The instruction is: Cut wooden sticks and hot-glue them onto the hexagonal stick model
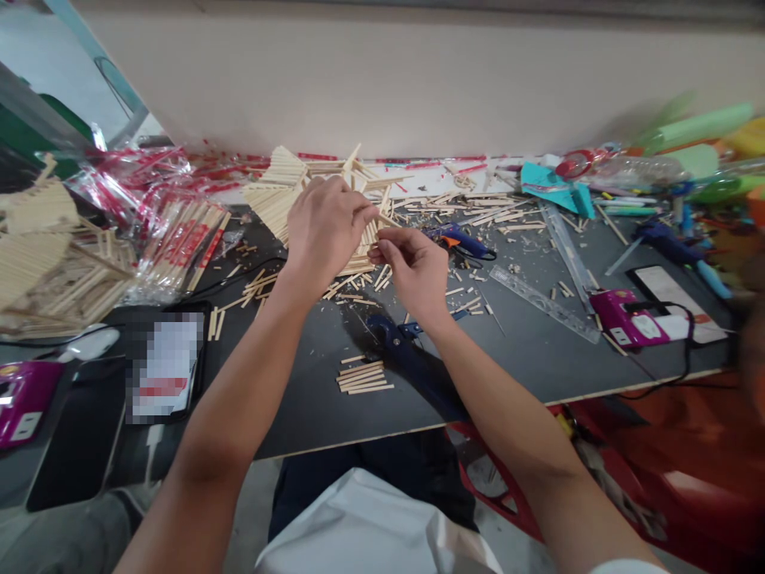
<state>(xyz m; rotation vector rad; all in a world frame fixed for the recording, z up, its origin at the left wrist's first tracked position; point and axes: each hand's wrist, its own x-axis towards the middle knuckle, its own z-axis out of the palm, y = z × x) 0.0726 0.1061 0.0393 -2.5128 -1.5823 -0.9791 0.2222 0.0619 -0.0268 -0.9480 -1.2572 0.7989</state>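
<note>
A model of pale wooden sticks (272, 195), with slatted, roof-like panels, stands toward the back of the dark table. My left hand (326, 227) is over its front right part, fingers bent and closed; what they grip is hidden. Close beside it, my right hand (418, 271) pinches thumb and fingers together at the model's right side. Anything between those fingertips is too small to make out. Below my hands lie a dark blue cutter-like tool (412, 359) and a small bunch of cut sticks (366, 377). A blue and orange glue gun (460, 239) rests behind my right hand.
Left are another stick model (41, 239), wrapped chopsticks (179, 239) and phones (80, 430). Right are clear rulers (543, 303), a magenta power box (627, 317), a second glue gun (675, 247) and plastic bottles (645, 171). Stick scraps (496, 209) litter the back, before a pale wall.
</note>
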